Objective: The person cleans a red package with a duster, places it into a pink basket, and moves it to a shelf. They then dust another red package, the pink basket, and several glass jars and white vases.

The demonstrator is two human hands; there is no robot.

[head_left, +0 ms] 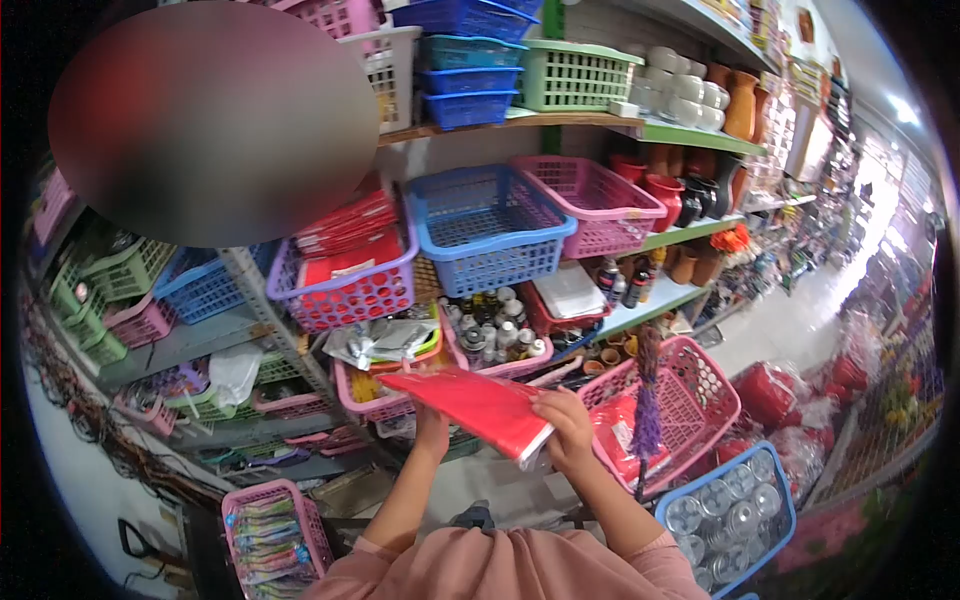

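In front of my chest, a flat red packet in clear plastic (470,405) is held level between both hands, its right end showing a white edge. My left hand (432,428) grips its near left side from below, most of its fingers hidden under the packet. At the other end, my right hand (566,428) is closed around the corner, fingers on top. Beyond the packet, a purple basket (350,300) on the shelf holds a stack of similar red packets (345,225). To the right, a pink basket (690,385) has red plastic-wrapped packets (620,435) lying in it.
A blue basket (490,265) and another pink basket (600,235) stand on the shelf. Lower down are bottles (500,335) and silver packets (375,340). A purple dried bunch (648,420) rises near my right hand. Glass jars (725,515) fill a blue-rimmed basket at lower right.
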